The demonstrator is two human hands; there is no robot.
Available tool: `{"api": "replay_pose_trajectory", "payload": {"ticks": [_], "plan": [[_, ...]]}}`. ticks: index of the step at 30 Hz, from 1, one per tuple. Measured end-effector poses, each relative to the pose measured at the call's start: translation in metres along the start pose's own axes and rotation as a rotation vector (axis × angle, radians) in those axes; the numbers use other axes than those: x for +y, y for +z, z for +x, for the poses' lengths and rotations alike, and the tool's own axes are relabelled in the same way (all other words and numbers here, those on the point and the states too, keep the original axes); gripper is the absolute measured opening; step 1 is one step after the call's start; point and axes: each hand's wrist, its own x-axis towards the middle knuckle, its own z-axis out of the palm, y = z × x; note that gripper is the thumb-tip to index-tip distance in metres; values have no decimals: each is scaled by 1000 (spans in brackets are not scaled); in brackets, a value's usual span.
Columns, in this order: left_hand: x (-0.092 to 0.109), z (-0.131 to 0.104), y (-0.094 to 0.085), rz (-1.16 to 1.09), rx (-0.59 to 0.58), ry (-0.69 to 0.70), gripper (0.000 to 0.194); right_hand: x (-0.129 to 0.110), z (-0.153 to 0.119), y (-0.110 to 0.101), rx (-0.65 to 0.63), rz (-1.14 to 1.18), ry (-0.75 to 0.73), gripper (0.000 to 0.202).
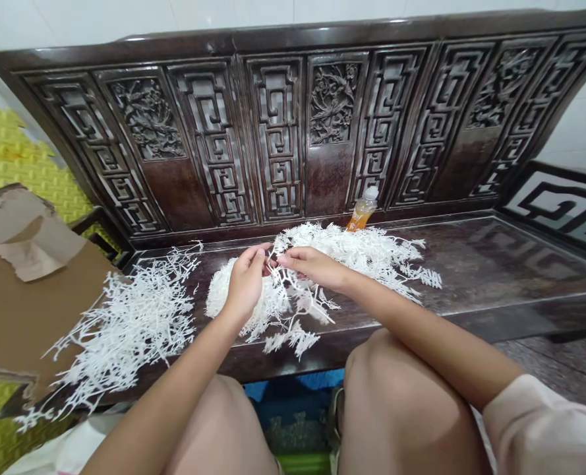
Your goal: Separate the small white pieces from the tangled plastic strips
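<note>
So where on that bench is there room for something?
The widest bare bench lies between the right pile and right armrest. A narrow strip parts the left pile and middle pile. Around the left hand and right hand it's crowded.

Head camera looks forward and down, seemingly close.

Three piles of sprigs lie along a bench seat. A bottle stands behind the right pile.

At the centre of the frame, both hands hold a white branching piece above a dark wooden bench strewn with similar pieces.
</note>
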Motion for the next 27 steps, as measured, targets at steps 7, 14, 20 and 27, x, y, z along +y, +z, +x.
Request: {"api": "replay_pose_trajectory", "payload": {"ticks": [7,14,20,27], "plan": [[-2,-3,-5,-212,-294,-294,34,8,5,-4,165,-169,-106,34],[-5,-5,0,-176,-344,-297,26,9,6,-1,109,-201,-134,38],[-4,-3,-1,-39,-372,-127,23,9,6,-7,220,-169,-75,41],[-4,-7,5,82,-397,39,30,10,12,-2,437,-313,-141,41]]}}
